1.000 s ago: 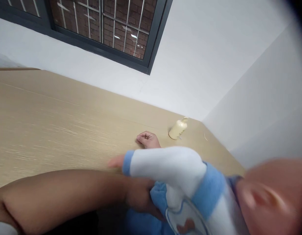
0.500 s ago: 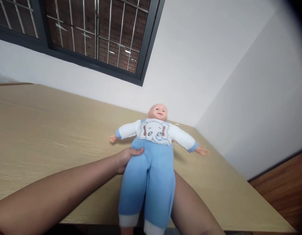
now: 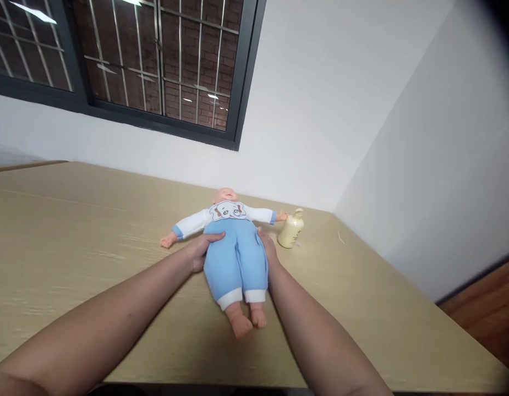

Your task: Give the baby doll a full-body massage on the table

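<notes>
A baby doll (image 3: 236,253) in light blue trousers and a white top with an elephant print lies face up on the wooden table, head toward the wall and bare feet toward me. My left hand (image 3: 203,250) grips its hip on the left side, thumb over the trousers and the other fingers tucked underneath. On the opposite side my right hand (image 3: 267,247) clasps the other hip, its fingers mostly hidden. Both doll arms are spread wide. A cream pump bottle (image 3: 291,229) stands beside the doll's hand on the right.
The pale wooden table (image 3: 114,231) reaches to a white wall (image 3: 295,137) at the back and right. A dark-framed window (image 3: 163,66) with metal bars is above it. A thin strand (image 3: 340,237) lies right of the bottle. Brown wood panelling (image 3: 481,308) shows at lower right.
The doll has moved away from me and left, down onto the table, held in both hands. Its feet and the pump bottle, hidden before, now show.
</notes>
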The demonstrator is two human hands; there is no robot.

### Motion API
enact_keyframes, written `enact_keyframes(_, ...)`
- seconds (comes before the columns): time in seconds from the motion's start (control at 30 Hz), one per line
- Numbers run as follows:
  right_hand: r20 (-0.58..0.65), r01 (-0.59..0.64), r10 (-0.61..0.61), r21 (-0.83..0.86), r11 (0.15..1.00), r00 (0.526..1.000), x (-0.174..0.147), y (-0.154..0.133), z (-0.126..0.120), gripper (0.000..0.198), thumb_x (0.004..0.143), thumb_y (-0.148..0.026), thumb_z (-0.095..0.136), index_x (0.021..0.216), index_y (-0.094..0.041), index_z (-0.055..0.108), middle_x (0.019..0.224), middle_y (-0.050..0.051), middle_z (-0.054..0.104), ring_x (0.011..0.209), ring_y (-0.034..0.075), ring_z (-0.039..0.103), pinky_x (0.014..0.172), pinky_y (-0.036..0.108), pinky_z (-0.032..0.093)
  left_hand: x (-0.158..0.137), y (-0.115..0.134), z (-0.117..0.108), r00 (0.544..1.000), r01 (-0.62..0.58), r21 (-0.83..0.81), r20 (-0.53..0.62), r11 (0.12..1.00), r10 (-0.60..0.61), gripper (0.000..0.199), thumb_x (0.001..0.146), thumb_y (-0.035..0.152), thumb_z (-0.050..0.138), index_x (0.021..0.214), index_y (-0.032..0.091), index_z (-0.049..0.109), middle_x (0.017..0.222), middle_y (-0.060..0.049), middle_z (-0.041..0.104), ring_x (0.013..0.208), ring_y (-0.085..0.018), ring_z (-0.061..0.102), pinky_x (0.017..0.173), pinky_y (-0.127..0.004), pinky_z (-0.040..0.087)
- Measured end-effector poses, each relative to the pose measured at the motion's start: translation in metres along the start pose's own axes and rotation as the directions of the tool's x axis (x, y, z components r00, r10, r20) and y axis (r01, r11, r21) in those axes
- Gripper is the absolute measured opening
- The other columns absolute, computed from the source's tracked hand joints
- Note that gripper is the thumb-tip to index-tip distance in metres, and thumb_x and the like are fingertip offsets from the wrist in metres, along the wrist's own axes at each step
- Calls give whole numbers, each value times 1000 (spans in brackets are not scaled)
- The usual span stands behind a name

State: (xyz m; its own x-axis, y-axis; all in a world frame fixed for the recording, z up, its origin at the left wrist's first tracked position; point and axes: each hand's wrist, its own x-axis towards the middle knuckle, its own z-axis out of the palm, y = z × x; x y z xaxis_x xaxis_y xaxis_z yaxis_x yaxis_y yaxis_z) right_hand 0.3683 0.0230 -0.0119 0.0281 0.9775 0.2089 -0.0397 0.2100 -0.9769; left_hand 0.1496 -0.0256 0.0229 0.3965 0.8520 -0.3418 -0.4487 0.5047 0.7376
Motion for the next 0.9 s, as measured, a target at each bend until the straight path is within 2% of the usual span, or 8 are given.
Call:
enact_keyframes(0.07, 14, -33, 33, 6, 999, 999, -3, 4, 3, 43, 82, -60, 69, 84, -17, 64, 81, 1, 68, 77, 19, 64, 74, 33, 53, 1, 2, -3, 1000, 20, 38, -15, 999, -19, 64, 76, 40, 80, 128, 8, 61, 123, -23, 70, 118, -38, 65, 100, -49, 54)
enact_keyframes(0.17, 0, -76, 76, -24, 997, 997, -7, 4, 5, 47, 64, -59, 81, 72, -20, 56, 64, -4, 60, 63, 16, 57, 63, 29, 46, 1, 3, -4, 996, -39, 126, -77, 991, 49, 67, 74, 45, 82, 127, 9, 61, 124, -23, 69, 117, -38, 66, 99, -49, 54)
enact_keyframes(0.33, -13, -122, 122, -88, 989, 992, -8, 0, 6, 47, 61, -56, 81, 75, -20, 56, 67, -2, 61, 62, 16, 56, 61, 28, 45, -1, 1, -3, 938, -308, 301, -60, 903, 340, 67, 72, 42, 85, 128, 14, 62, 130, -19, 67, 116, -34, 66, 98, -45, 54)
enact_keyframes(0.4, -7, -127, 127, -127, 984, 992, -8, -1, 6, 46, 62, -56, 81, 78, -19, 58, 71, -1, 63, 65, 17, 58, 62, 29, 46, -1, 2, -4, 903, -335, 441, -101, 832, 418, 69, 72, 45, 83, 130, 14, 60, 131, -20, 66, 117, -34, 65, 98, -44, 54)
enact_keyframes(0.53, -19, -95, 93, -215, 972, 995, -9, -1, 5, 46, 62, -53, 81, 88, -19, 63, 79, 1, 66, 73, 20, 60, 69, 32, 48, 2, 6, -11, 779, -166, 820, -231, 548, 582, 87, 72, 50, 80, 143, 12, 47, 142, -22, 57, 129, -39, 56, 104, -47, 46)
enact_keyframes(0.67, -13, 75, -87, -391, 917, 996, -11, -5, 5, 57, 68, -45, 77, 119, -23, 62, 101, 4, 67, 88, 20, 61, 84, 34, 48, 6, 6, -15, 722, -117, 958, -100, 263, 685, 85, 79, 51, 69, 148, 10, 40, 151, -21, 47, 138, -36, 47, 112, -43, 37)
enact_keyframes(0.77, 58, 208, -209, -517, 830, 976, -16, -12, 4, 45, 76, -42, 68, 117, -24, 63, 105, 4, 67, 87, 19, 60, 84, 33, 47, 4, 10, -15, 723, -87, 970, -94, 225, 685, 68, 85, 58, 58, 136, 14, 52, 138, -18, 60, 127, -34, 56, 104, -42, 41)
enact_keyframes(0.9, 109, 268, -263, -653, 708, 959, -24, -28, 5, 27, 89, -48, 54, 88, -23, 63, 80, 0, 65, 74, 17, 58, 70, 28, 41, -4, 25, -15, 688, 33, 965, -211, 260, 694, 55, 94, 66, 32, 105, 21, 62, 114, -13, 72, 111, -34, 64, 89, -42, 45)
